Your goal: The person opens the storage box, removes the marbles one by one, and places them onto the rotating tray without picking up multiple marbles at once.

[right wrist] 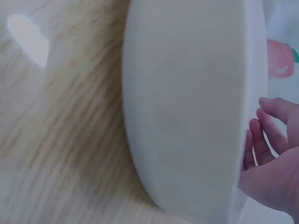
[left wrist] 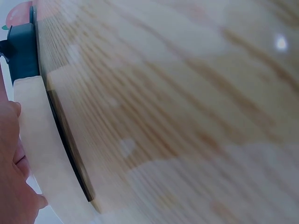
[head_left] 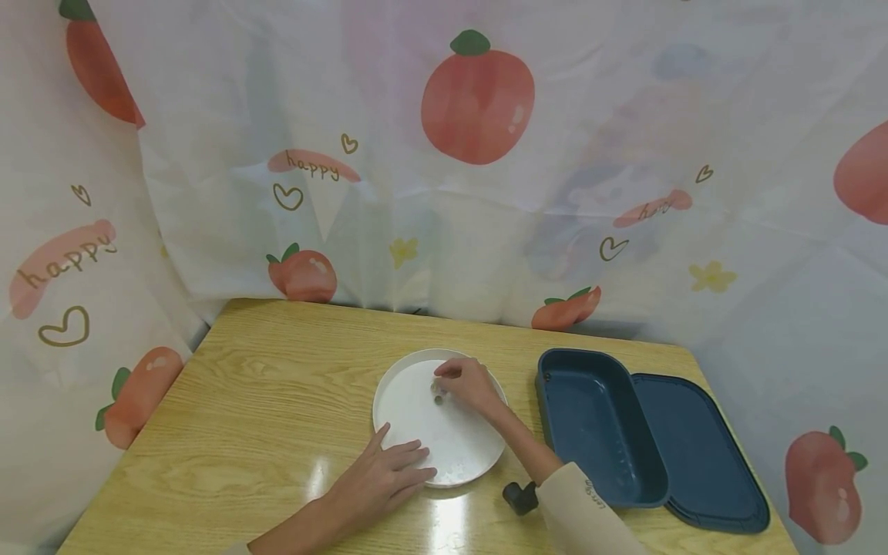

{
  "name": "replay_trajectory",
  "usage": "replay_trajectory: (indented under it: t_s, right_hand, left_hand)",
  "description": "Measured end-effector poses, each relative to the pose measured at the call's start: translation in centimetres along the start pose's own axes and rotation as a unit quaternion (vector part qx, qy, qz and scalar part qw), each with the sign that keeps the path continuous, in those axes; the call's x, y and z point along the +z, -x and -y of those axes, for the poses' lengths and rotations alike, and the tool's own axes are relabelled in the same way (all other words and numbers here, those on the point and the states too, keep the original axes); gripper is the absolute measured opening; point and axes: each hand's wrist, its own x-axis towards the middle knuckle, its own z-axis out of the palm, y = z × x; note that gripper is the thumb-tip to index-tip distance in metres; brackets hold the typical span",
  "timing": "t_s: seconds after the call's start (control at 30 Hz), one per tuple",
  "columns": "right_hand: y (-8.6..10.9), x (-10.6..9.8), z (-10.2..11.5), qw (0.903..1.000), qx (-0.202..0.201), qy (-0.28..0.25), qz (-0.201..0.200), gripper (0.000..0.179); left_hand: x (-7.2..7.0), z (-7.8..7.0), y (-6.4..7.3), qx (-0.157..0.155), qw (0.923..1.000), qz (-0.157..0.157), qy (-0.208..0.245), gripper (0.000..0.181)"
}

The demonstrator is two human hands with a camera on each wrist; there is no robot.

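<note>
A round white plate with a raised rim lies on the wooden table. My left hand rests at its near left rim, fingers spread and fairly straight, and shows at the edge of the left wrist view. Over the plate's far right half, my right hand reaches down with bent fingers. Right by those fingertips is a small greyish thing, too small to identify. Whether the fingers pinch it or only touch it, I cannot tell. In the right wrist view, the plate's wall hides part of the fingers.
A deep dark blue rectangular box stands open right of the plate, a tiny dark spot inside its far left corner. Its flat blue lid lies beside it. A small black object is next to the right sleeve. A printed curtain hangs behind the table.
</note>
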Motion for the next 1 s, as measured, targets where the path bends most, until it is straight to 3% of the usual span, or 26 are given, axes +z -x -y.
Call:
replay_trajectory:
  t_s: [0.47, 0.77, 1.0]
  right_hand:
    - [1.1, -3.9, 2.0, 0.9986, -0.02, -0.041, -0.025, 0.018]
    - [3.2, -7.6, 2.3, 0.9954, -0.046, -0.081, -0.021, 0.021]
    - [5.1, -10.6, 1.7, 0.995, -0.033, -0.087, -0.037, 0.027]
  left_hand:
    - [-0.1, -0.2, -0.1, -0.003, 0.9999, 0.009, -0.008, 0.024]
    - [0.0, -0.2, -0.2, -0.003, 1.0, 0.007, -0.001, 0.023]
    - [0.0, -0.2, -0.2, -0.001, 1.0, 0.005, -0.002, 0.023]
